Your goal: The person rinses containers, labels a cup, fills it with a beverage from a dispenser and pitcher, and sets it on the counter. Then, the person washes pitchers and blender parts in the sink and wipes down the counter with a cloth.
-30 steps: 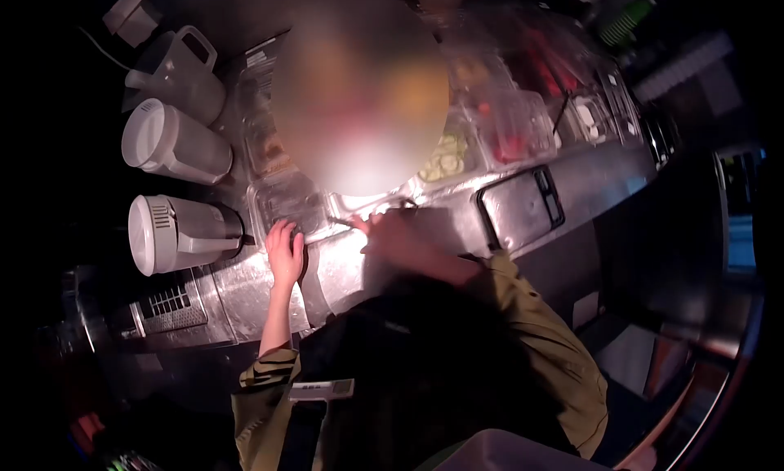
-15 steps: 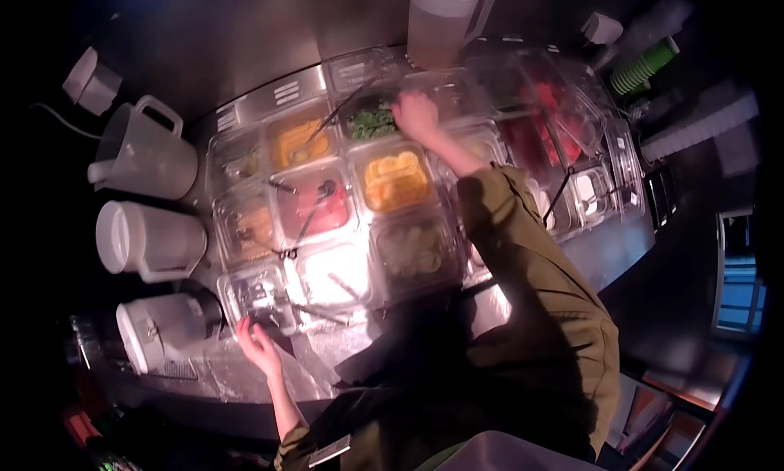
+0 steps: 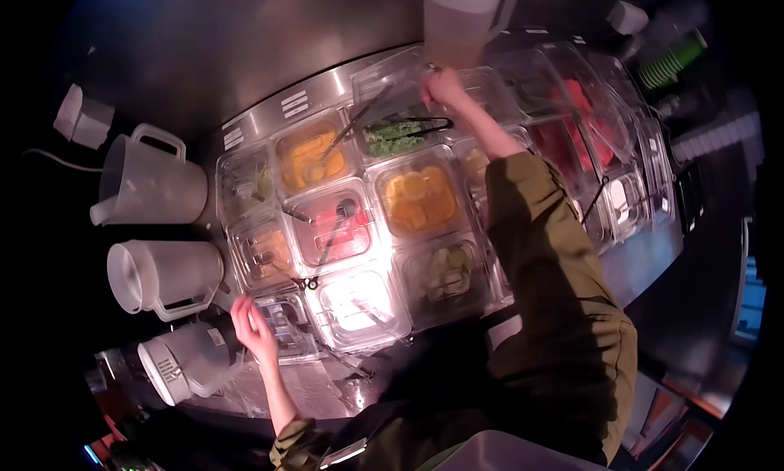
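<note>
My left hand (image 3: pixel 256 332) is beside the front-left clear container (image 3: pixel 287 328), its fingers slightly curled and apart, with nothing visible in them. My right hand (image 3: pixel 447 89) is at the back, closed near the edge of a clear lid (image 3: pixel 384 81); what its fingers hold is too small to make out. Below it, black tongs (image 3: pixel 429 125) lie across a container of leafy greens (image 3: pixel 392 138). Nearer me are containers of orange slices (image 3: pixel 420 197) and pink-red pieces (image 3: pixel 339 230). A ladle (image 3: pixel 314 173) rests in the yellow-orange food (image 3: pixel 306 154).
Pitchers (image 3: pixel 155 177), (image 3: pixel 167 277) and a grey lidded jug (image 3: pixel 192 361) line the left side. Another pitcher (image 3: pixel 461 22) stands behind the containers. Stacked green cups (image 3: pixel 671 60) are at the back right. Red food (image 3: pixel 584 120) lies in the right-hand containers.
My right hand has moved from the front edge to the back, beyond the greens. Since the middle frame, tongs have come into view over the greens. The camera view has shifted.
</note>
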Demonstrator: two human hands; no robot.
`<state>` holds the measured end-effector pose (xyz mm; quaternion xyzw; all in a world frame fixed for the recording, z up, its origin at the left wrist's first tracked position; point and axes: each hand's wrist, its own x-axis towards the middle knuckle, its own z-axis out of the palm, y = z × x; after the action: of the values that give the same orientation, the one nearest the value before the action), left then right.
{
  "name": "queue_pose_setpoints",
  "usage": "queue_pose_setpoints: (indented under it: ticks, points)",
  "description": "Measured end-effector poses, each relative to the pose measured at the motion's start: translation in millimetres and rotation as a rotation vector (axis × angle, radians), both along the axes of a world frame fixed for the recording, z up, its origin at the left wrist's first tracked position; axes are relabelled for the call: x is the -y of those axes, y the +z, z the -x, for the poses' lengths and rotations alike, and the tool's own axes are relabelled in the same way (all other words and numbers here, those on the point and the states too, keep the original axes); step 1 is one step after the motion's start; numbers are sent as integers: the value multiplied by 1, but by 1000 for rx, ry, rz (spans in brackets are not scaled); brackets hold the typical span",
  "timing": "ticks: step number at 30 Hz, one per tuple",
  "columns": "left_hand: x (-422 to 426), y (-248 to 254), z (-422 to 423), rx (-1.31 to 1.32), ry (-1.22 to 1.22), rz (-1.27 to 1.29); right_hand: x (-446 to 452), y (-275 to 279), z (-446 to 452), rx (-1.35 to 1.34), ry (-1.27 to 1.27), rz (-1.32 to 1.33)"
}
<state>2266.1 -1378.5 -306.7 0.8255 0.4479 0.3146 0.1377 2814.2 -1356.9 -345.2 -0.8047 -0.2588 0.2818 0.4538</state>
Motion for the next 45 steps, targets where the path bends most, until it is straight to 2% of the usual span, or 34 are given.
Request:
queue_pose_setpoints:
  ticks: [2, 3, 5, 6, 8, 11, 14, 18, 20, 22, 24, 26, 27, 28, 30, 32, 33, 35, 36, 37, 38, 40, 43, 44, 45]
  points:
    - [-35, -6, -14, -93, -80, 91, 27, -3, 6, -90, 89, -97]
    - [-45, -11, -21, -177, -108, 74, 33, -17, 10, 290, 221, -117]
    - [-73, -38, -28, -335, -172, 63, 45, -6, 37, 378, 103, 26]
    - [-80, -48, -30, -381, -193, 103, 56, 12, 55, 675, 68, 208]
    - [-84, -63, -33, -392, -214, 165, 80, 41, 79, 702, 120, 260]
    - [-85, -67, -34, -375, -195, 181, 92, 14, 81, 1157, 59, 291]
    - [-87, -68, -34, -350, -218, 172, 93, -1, 65, 1166, 215, 322]
    - [-88, -69, -31, -241, -182, 168, 88, -3, 29, 957, 232, 128]
    - [-70, -39, -38, -141, -148, 97, 108, 28, 12, 857, 278, 7]
    - [-51, -15, -44, 27, -87, 113, 151, 55, -10, 856, 322, 202]
    - [-30, -5, -50, 193, -76, 24, 215, 64, -22, 842, 191, 221]
    - [-10, 6, -67, 367, -111, 15, 270, 77, -19, 721, 214, 445]
    - [1, 6, -84, 399, -118, 41, 277, 73, -12, 638, 182, 445]
    - [20, 16, -106, 314, -162, 24, 281, 58, -5, 555, 152, 442]
    - [54, 24, -156, 261, -412, 6, 278, 26, -2, 406, 145, 503]
    - [101, 30, -203, 208, -636, 200, 266, -14, 0, 502, 71, 334]
    - [128, 27, -223, 169, -749, 309, 261, -21, -1, 499, 50, 298]
    - [177, 32, -262, -35, -1007, 278, 250, -22, -5, 359, 124, 281]
    - [199, 17, -280, -44, -1045, 303, 246, -18, -8, 312, 164, 217]
    - [220, 5, -299, -45, -1050, 292, 243, -18, -12, 268, 203, 157]
    - [241, -4, -316, -56, -975, 290, 241, -19, -10, 206, 118, -1]
    - [271, -19, -342, -162, -841, 129, 237, -24, -8, 60, -41, -314]
    - [291, -26, -359, -162, -715, 33, 240, -12, -34, -71, -152, -451]
    - [294, -28, -363, -164, -675, 6, 251, 9, -49, -512, -231, -662]
    - [298, -29, -368, -207, -621, 30, 252, 1, -70, -388, -276, -635]
